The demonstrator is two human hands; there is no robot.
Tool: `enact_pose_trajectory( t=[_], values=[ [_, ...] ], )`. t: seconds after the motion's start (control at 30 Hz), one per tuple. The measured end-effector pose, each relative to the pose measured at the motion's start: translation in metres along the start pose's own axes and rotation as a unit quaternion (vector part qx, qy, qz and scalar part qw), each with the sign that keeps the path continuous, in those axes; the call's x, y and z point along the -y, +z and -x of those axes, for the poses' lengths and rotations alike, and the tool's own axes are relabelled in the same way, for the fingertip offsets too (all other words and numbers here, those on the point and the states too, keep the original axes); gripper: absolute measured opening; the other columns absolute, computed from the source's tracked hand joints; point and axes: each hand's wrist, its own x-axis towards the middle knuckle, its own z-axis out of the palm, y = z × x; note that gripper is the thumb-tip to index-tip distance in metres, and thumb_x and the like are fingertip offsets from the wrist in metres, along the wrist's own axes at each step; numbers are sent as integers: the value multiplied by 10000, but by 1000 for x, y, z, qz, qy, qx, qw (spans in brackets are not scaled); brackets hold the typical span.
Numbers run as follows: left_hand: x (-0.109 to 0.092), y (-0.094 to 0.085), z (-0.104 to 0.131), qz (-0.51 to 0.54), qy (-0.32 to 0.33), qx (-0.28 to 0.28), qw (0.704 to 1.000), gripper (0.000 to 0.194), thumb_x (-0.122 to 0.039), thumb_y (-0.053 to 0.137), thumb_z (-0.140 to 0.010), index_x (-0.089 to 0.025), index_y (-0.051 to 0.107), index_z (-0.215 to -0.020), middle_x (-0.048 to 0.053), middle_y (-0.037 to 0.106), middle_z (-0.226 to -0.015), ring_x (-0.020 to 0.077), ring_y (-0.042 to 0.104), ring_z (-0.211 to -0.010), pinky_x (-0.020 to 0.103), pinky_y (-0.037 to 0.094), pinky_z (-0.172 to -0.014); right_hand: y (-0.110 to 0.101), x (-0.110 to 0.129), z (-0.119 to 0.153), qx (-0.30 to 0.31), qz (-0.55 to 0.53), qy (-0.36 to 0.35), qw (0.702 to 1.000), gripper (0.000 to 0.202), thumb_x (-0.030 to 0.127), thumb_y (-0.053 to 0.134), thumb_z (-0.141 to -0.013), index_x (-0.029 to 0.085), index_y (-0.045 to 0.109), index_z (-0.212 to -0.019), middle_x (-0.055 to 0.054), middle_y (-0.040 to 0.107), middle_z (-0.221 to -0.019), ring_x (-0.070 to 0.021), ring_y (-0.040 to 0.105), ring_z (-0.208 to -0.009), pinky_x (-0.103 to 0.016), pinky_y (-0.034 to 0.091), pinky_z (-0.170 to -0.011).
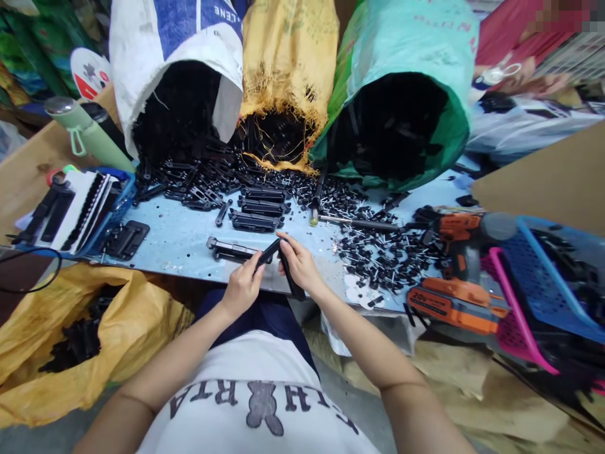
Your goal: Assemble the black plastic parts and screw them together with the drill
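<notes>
Over the near edge of the blue worktop [174, 243], both my hands grip one black hinged plastic part [292, 277], bent into an angle. My left hand [243, 284] is closed on its left arm. My right hand [300, 261] is closed round the joint and the arm that points down toward my lap. Just beyond my left hand lies a black bracket assembly [229, 248] with a grey metal strip. Farther back, several similar black assemblies [258, 221] lie in a stacked row. A small black link [222, 213] rests to their left.
White [177, 38], yellow [288, 57] and green [416, 50] sacks spill black parts at the back. Screws [378, 252] spread to the right, beside an orange cordless drill [458, 306] and a blue basket [558, 271]. A green bottle [89, 135] stands left. Another person's red sleeve [510, 31] shows behind.
</notes>
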Motion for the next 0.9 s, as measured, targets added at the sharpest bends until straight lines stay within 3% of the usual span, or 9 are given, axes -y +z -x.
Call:
enact_pose_trajectory(
  t=[0.2,0.37,0.43,0.53,0.63,0.77,0.9],
  values=[
    [26,-26,4,-23,97,146,984,389,-328,411,-921,-169,487,-1267,98,662,-1063,189,631,-953,314,518,-812,-19,-18,16,46,26,36,998,490,488,535,-816,190,541,-1205,49,491,-615,-74,502,-412,-205,438,-384],
    [58,-35,-4,-207,106,54,971,328,-306,512,-870,-187,590,-1166,142,614,-1146,278,519,-1133,475,363,-976,-51,-28,29,42,36,109,993,497,491,527,-816,190,525,-1212,35,522,-641,-90,534,-430,-212,453,-382],
    [64,-28,-24,-229,123,82,962,280,-245,484,-885,-196,602,-1134,118,634,-1105,246,541,-1093,468,326,-993,-58,-29,31,35,24,123,991,497,492,524,-815,198,521,-1215,32,523,-659,-96,547,-438,-221,466,-382],
    [63,-11,-59,-232,141,127,954,251,-229,473,-892,-194,610,-1100,89,660,-1017,208,576,-985,426,352,-945,-58,-26,31,34,23,120,992,495,489,525,-813,196,520,-1212,29,527,-664,-98,556,-446,-219,469,-383],
    [56,0,-78,-252,134,88,954,291,-298,509,-878,-176,594,-1128,116,637,-1089,242,547,-1034,457,332,-950,-55,-24,30,20,24,111,993,511,502,523,-806,186,513,-1207,26,534,-676,-101,560,-446,-217,460,-372],
    [49,-3,-68,-241,134,75,958,270,-289,522,-869,-165,610,-1092,119,650,-1062,276,536,-1053,517,318,-959,-56,-23,27,4,9,100,995,533,525,538,-785,169,520,-1181,30,532,-663,-110,566,-448,-229,470,-377],
    [26,-8,-44,-114,147,95,978,346,-346,500,-879,-135,571,-1144,118,651,-1035,235,570,-999,398,453,-869,-44,-18,20,-30,-16,64,997,545,547,535,-776,161,524,-1162,33,532,-653,-108,561,-441,-231,471,-381]
  ],
)
